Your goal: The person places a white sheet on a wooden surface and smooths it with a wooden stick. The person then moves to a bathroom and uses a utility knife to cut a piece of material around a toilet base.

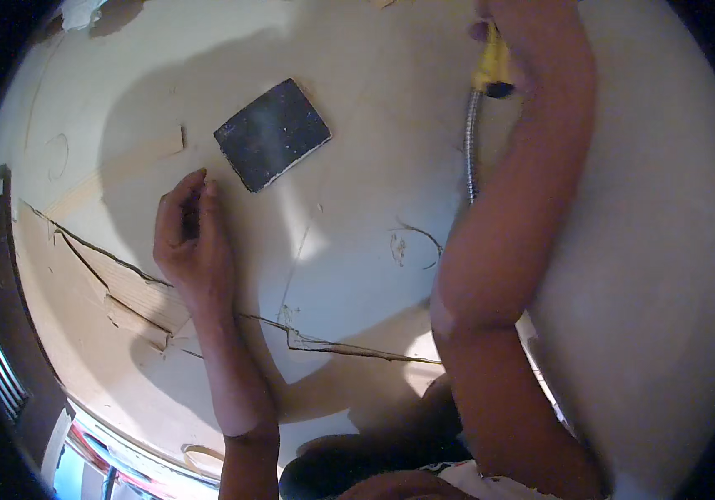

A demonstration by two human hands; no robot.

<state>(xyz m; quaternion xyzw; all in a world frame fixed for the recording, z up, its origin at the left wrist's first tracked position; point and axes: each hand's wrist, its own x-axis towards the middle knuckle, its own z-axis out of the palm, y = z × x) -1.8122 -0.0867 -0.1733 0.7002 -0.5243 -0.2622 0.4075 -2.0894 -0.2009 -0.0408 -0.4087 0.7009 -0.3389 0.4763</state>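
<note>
My right hand, at the top edge right of centre, is closed round a yellow tool with a black end; its exact kind does not show. A ribbed metal hose runs from the tool down behind my right forearm. Left of centre, my left hand is on its side over the pale board, with fingers loosely bent and a gap between them and the thumb. I see nothing in it. Just beyond its fingertips lies a dark rectangular block with a pale lower edge.
Dark, jagged cracks cross the board's near part, and a torn section shows at the left. White crumpled material is at the far left. A dark slotted panel stands beyond the left edge, with a colourful surface below.
</note>
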